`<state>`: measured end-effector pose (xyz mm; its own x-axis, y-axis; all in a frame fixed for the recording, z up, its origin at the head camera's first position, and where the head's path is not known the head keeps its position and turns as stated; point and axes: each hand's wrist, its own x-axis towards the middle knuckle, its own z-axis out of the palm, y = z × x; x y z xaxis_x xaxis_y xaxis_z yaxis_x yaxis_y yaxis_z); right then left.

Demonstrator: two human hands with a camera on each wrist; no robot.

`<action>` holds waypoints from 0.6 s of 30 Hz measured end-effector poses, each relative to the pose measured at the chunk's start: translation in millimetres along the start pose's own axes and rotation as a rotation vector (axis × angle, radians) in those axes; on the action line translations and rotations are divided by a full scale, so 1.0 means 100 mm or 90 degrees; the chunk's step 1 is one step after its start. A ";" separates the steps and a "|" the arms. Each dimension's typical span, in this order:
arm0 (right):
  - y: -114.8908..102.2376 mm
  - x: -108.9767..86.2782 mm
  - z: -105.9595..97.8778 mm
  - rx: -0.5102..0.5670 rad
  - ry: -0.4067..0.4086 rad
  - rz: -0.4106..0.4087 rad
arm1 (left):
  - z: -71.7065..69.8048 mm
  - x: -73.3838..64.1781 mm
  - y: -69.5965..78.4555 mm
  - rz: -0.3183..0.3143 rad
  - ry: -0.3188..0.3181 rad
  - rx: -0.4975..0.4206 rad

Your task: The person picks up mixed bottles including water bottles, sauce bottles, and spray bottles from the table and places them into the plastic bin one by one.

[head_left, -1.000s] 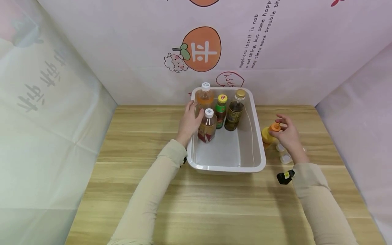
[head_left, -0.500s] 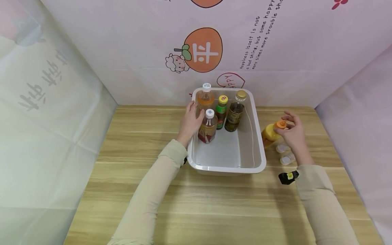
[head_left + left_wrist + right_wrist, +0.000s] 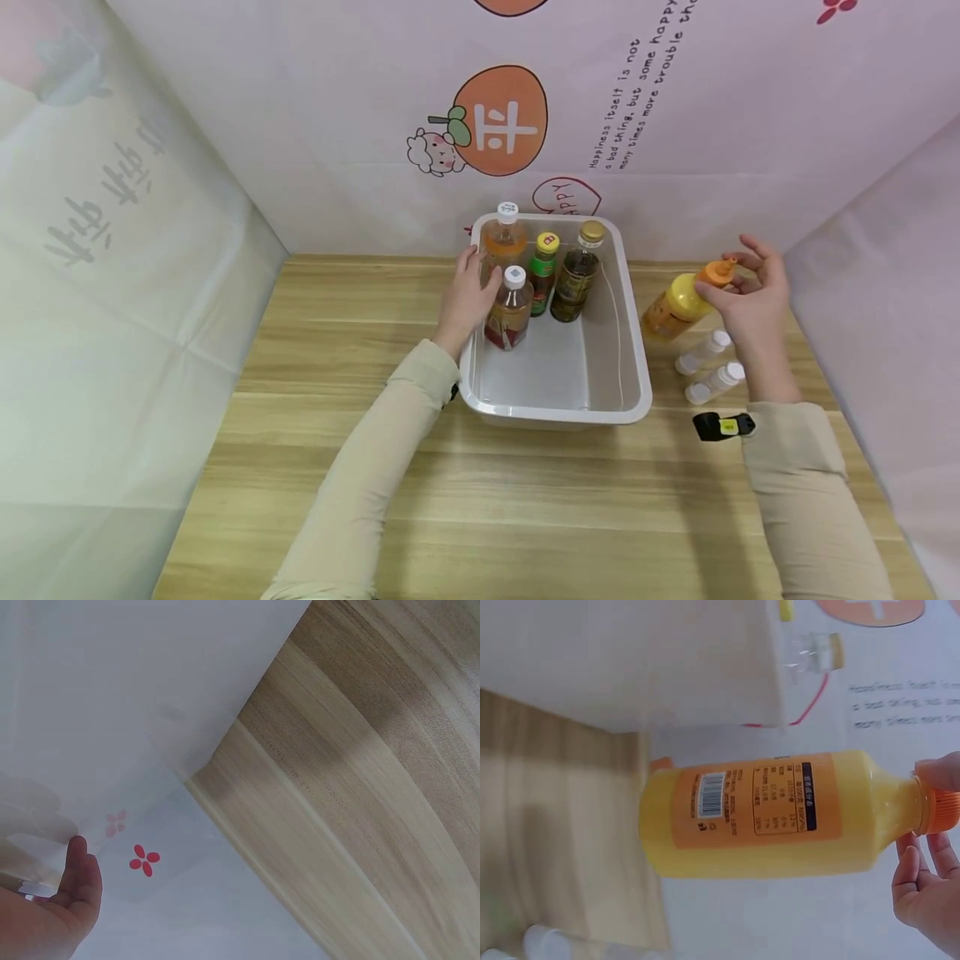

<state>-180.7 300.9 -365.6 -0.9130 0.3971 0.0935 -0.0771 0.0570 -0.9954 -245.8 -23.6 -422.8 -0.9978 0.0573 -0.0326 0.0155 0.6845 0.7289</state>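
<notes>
My right hand [image 3: 756, 304] pinches a yellow squeeze bottle [image 3: 757, 814] by its orange cap [image 3: 717, 271]. The bottle leans to the right of the bin, its base toward the bin wall, and its orange label faces the right wrist camera. At the bin's left side, my left hand [image 3: 467, 298] grips the rim of the light grey plastic bin [image 3: 555, 412], thumb over the inner side. Right beside that thumb stands a white-capped bottle with dark red liquid [image 3: 507, 315]. Fingers [image 3: 81, 881] of this hand show outside the wall in the left wrist view.
Inside the bin's back are a white-capped bottle of orange liquid [image 3: 506, 242], a green-labelled bottle with a yellow cap [image 3: 543, 271] and a dark bottle with a gold cap [image 3: 576, 279]. Two small white-capped clear jars [image 3: 705, 352] lie right of the bin on the wooden table [image 3: 525, 517].
My right hand has moved right and up with the squeeze bottle, which now shows more of its body; the small jars have come into fuller view. My left hand and the bin hold still.
</notes>
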 end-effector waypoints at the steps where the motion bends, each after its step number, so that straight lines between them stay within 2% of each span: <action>1: -0.03 0.00 0.01 0.005 0.009 -0.004 | 0.00 0.00 0.00 0.000 -0.001 0.000; 9: -0.26 -0.02 0.05 0.072 0.041 -0.059 | 0.01 0.01 0.00 0.001 -0.003 -0.002; 18: -0.46 -0.06 0.14 0.132 0.036 -0.092 | 0.01 0.02 -0.01 -0.003 -0.002 -0.010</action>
<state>-176.8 282.9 -320.5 -0.8631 0.4497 0.2297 -0.2904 -0.0700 -0.9543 -247.4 -23.1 -424.1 -0.9977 0.0558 -0.0383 0.0093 0.6737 0.7390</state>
